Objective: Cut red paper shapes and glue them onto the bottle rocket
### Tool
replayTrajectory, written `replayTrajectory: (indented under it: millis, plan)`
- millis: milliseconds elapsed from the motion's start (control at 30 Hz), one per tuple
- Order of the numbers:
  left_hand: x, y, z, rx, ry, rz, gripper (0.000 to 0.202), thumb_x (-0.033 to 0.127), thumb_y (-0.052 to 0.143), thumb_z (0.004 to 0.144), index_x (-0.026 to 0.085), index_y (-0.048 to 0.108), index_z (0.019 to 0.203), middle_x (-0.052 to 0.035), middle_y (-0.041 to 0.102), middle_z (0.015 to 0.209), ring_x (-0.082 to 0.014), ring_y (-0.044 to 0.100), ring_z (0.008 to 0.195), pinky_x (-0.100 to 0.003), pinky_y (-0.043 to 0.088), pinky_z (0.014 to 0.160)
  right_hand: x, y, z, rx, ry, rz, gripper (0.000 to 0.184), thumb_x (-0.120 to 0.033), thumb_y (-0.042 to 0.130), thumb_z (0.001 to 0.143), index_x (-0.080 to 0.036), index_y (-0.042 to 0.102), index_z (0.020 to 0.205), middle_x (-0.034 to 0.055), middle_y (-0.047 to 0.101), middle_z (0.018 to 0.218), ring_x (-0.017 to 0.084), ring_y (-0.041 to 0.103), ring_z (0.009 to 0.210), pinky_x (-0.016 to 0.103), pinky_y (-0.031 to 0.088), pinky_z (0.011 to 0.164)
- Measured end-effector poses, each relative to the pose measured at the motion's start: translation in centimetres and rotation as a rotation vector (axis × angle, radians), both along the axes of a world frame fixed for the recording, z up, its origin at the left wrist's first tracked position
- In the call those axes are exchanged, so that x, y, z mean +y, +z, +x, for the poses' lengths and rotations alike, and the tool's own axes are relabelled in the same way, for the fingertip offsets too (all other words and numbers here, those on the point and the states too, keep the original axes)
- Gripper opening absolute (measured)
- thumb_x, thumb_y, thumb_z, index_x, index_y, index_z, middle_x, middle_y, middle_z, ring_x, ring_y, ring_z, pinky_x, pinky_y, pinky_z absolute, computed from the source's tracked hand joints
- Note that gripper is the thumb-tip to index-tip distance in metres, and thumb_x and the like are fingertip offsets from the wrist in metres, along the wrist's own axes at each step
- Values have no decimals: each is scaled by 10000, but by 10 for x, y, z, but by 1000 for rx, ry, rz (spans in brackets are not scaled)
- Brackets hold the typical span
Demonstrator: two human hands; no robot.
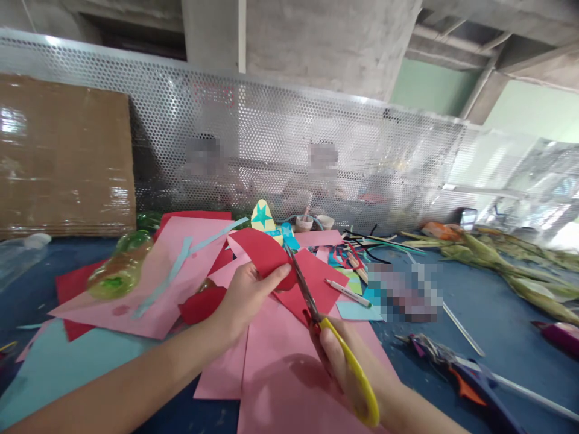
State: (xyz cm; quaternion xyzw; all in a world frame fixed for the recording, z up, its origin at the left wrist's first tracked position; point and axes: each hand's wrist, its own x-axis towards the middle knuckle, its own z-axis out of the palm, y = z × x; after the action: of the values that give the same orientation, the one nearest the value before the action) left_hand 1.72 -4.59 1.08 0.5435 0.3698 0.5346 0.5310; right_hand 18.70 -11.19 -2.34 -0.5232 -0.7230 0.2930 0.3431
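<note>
My left hand point(253, 289) pinches a curved piece of red paper point(262, 247) between thumb and fingers, its thumb lying on top. In my right hand point(339, 349) are scissors point(357, 380) with yellow handles, pointing forward. Their blades run close along the right edge of the held paper; whether they touch it I cannot tell. Beneath the blades lies another red sheet point(328, 274), with pink sheets point(289, 361) under both hands. A white marker with a green end point(348, 293) rests right of the blades. Past the held paper stands a pale yellow rounded piece with a teal star point(262, 214).
At left lie a yellow-green plastic bottle point(122, 265) and a light blue sheet point(67, 361). A glue gun point(470, 386) lies at right, with dried husks point(511, 271) beyond it. Small cups point(304, 223) stand before a perforated metal screen point(280, 132). Cardboard point(63, 157) leans at left.
</note>
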Motion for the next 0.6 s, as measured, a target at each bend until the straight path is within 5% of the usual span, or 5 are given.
replayTrajectory:
  millis: [300, 500, 600]
  plan:
    - [-1, 1, 1, 7, -8, -30, 214, 376, 751, 749, 172, 708, 798, -39, 758, 827, -207, 679, 836, -311, 517, 788, 0, -4, -2, 41, -18, 15, 707, -865, 93, 808, -238, 368, 629, 12, 444, 611, 160, 397, 561, 275, 352, 488]
    - [2, -5, 0, 126, -86, -45, 254, 417, 719, 764, 166, 682, 773, -51, 732, 808, -226, 669, 841, -344, 510, 797, 11, -28, 6, 200, -40, -24, 591, -766, 254, 888, -253, 377, 622, -26, 394, 511, 141, 395, 461, 250, 336, 415]
    - [3, -10, 0, 219, -178, -28, 322, 398, 752, 739, 174, 647, 943, -70, 730, 941, -264, 667, 956, -379, 511, 838, 16, -41, 12, 283, -54, -55, 543, -708, 305, 920, -247, 414, 656, -44, 392, 499, 130, 385, 419, 248, 354, 394]
